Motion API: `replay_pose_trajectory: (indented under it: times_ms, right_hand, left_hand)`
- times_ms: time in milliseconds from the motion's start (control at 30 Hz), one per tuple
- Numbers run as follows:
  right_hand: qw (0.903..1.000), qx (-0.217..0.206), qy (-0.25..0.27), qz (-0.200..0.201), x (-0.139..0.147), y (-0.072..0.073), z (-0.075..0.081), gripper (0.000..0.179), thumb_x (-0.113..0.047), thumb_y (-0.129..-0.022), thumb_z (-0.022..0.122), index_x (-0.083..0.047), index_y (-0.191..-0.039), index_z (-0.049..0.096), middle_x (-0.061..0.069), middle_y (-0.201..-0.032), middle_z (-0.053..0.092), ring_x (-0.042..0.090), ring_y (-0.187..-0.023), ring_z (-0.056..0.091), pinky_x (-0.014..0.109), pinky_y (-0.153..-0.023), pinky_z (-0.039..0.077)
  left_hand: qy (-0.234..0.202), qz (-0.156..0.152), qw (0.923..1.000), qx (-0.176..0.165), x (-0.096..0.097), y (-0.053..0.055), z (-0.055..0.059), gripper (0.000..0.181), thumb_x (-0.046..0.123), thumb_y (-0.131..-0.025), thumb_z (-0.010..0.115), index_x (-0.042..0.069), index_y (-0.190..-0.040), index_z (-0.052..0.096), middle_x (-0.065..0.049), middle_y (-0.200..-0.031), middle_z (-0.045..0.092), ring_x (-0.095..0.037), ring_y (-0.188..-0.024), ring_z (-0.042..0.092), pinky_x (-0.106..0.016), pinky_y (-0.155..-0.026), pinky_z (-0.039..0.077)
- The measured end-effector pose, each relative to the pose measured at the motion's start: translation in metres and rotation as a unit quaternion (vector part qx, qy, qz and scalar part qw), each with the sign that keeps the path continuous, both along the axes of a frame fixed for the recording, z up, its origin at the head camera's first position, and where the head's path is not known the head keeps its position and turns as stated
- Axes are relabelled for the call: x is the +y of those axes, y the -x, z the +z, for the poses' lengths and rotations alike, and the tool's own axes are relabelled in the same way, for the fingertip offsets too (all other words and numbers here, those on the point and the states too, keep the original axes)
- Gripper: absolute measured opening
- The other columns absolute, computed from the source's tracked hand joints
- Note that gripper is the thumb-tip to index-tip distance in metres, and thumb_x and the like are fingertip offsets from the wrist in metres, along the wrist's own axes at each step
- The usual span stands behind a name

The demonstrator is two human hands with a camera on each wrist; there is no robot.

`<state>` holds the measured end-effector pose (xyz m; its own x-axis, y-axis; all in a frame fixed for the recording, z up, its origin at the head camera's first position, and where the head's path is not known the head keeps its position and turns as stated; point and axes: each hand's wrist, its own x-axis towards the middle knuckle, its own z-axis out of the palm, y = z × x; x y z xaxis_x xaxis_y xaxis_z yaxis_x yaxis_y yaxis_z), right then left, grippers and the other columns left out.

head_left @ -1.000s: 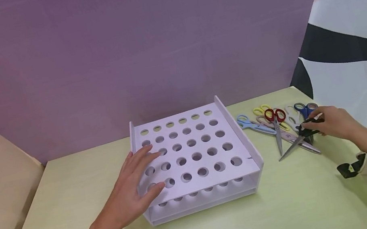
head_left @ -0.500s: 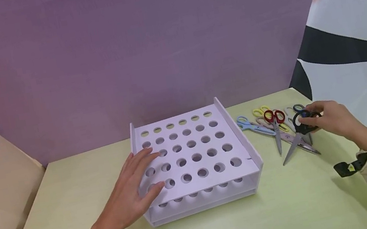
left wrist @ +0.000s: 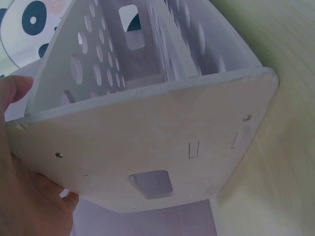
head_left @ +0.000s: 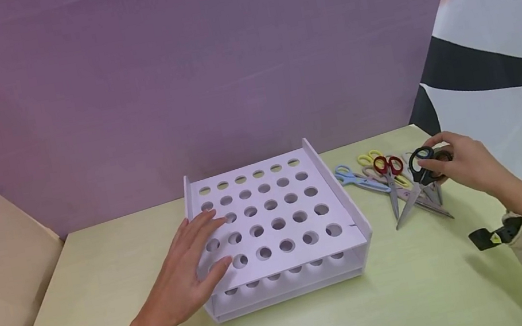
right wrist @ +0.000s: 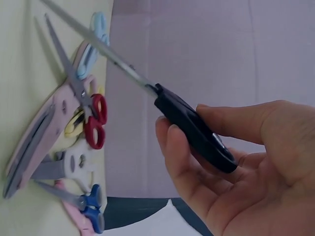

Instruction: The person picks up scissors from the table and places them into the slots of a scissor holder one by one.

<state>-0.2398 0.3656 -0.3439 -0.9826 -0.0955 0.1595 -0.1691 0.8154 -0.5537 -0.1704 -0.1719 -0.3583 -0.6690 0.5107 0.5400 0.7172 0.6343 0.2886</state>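
Observation:
Black-handled scissors [right wrist: 189, 125] are pinched by the handle between the thumb and fingers of my right hand [head_left: 470, 161], blades pointing down-left in the head view. They are held above a pile of other scissors, clear of it in the right wrist view. Red-handled scissors [head_left: 388, 166] lie on top of the pile. My left hand [head_left: 181, 276] rests on the left side of a white rack [head_left: 286, 260] with rows of round holes, its fingers spread over the top panel. In the left wrist view the rack's side wall [left wrist: 147, 132] shows, the thumb at its upper edge.
Blue-handled scissors [right wrist: 92, 210], light blue scissors [head_left: 355, 178], yellow-handled scissors [head_left: 370, 157], white-handled scissors [right wrist: 78, 160] and pink scissors [right wrist: 42, 132] overlap right of the rack. A purple partition [head_left: 225, 76] stands behind the pale table [head_left: 102, 272], a panda-printed panel [head_left: 492, 46] at the right.
My right hand has lifted the black-handled scissors off the pile, turning their handle loops upward and shifting slightly left. The left hand has stayed in place on the rack.

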Motion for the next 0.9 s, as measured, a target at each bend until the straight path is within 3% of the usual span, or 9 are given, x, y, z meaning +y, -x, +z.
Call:
replay_pose_trajectory:
  times_ms: [100, 200, 433, 667, 900]
  right_hand:
    - [0.9997, 0.024, -0.008, 0.003, -0.006, -0.003, 0.004, 0.049, -0.025, -0.099, 0.063, 0.007, -0.131, 0.045, 0.014, -0.081, 0.071, 0.014, -0.059, 0.068, 0.022, -0.057, 0.049]
    - [0.9988, 0.047, -0.013, 0.005, -0.011, -0.006, 0.008, 0.046, -0.024, -0.098, 0.065, 0.005, -0.130, 0.048, 0.008, -0.075, 0.070, 0.009, -0.056, 0.066, 0.026, -0.052, 0.048]
    - [0.9966, 0.080, -0.016, 0.009, -0.019, -0.013, 0.014, 0.042, -0.022, -0.097, 0.067, 0.002, -0.128, 0.052, 0.006, -0.071, 0.067, 0.005, -0.055, 0.063, 0.027, -0.049, 0.044]
    - [0.9933, 0.112, -0.024, 0.015, -0.029, -0.020, 0.023, 0.038, -0.020, -0.095, 0.068, -0.002, -0.126, 0.055, 0.005, -0.067, 0.062, 0.009, -0.053, 0.057, 0.028, -0.047, 0.040]
    - [0.9897, 0.138, -0.033, 0.018, -0.045, -0.029, 0.033, 0.034, -0.016, -0.093, 0.071, -0.005, -0.123, 0.058, 0.004, -0.066, 0.060, 0.010, -0.053, 0.053, 0.027, -0.049, 0.037]
  left_hand:
    - [0.001, 0.003, 1.0000, -0.002, 0.000, -0.001, -0.001, 0.055, 0.034, -0.095, 0.063, 0.017, -0.145, 0.048, -0.009, -0.151, 0.045, -0.028, -0.144, 0.035, -0.040, -0.124, 0.010]
    - [0.002, 0.005, 1.0000, -0.002, 0.000, -0.001, 0.000, 0.055, 0.035, -0.095, 0.062, 0.018, -0.146, 0.047, -0.009, -0.152, 0.045, -0.028, -0.144, 0.035, -0.039, -0.124, 0.010]
    - [0.000, 0.000, 1.0000, -0.007, 0.000, -0.001, 0.000, 0.055, 0.036, -0.095, 0.063, 0.017, -0.145, 0.049, -0.008, -0.151, 0.045, -0.027, -0.145, 0.034, -0.043, -0.124, 0.012]
    - [0.000, 0.001, 0.9999, -0.012, 0.000, -0.001, 0.000, 0.057, 0.038, -0.095, 0.063, 0.016, -0.146, 0.048, -0.008, -0.152, 0.044, -0.023, -0.146, 0.032, -0.042, -0.124, 0.011]
    - [0.001, 0.003, 0.9999, -0.010, 0.000, 0.000, 0.000, 0.057, 0.038, -0.095, 0.062, 0.016, -0.146, 0.047, -0.008, -0.152, 0.044, -0.028, -0.145, 0.034, -0.045, -0.123, 0.013]
